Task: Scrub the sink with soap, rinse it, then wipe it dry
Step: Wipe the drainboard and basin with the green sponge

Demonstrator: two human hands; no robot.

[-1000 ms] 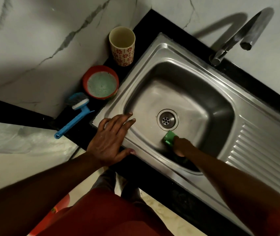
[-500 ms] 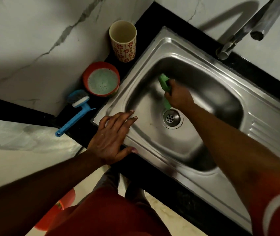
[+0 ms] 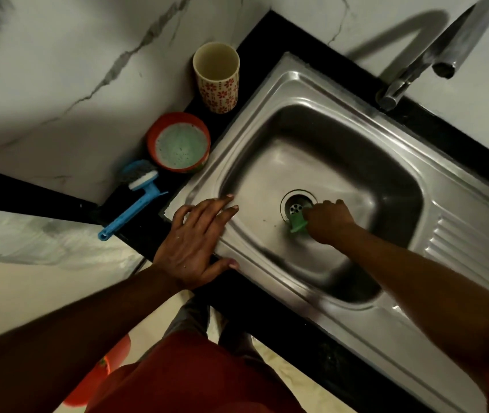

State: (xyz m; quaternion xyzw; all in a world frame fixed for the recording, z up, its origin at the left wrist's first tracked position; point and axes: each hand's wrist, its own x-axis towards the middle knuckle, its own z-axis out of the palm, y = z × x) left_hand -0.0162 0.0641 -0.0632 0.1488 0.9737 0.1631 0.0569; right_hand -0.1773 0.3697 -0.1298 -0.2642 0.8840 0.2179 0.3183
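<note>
The right hand (image 3: 328,220), clenched on a green scrub pad (image 3: 297,223), presses it against the steel sink (image 3: 267,84) floor beside the drain (image 3: 297,207), while the left hand (image 3: 197,242) lies spread flat on the rim, likely for bracing

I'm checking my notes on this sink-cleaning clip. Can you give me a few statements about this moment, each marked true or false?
1. The right hand holds a green scrubber beside the drain. True.
2. The left hand grips the blue brush. False: it rests flat on the sink rim; the brush lies on the counter.
3. Water runs from the faucet. False: no stream shows.
4. A floral cup stands upright beside the sink. True.
</note>
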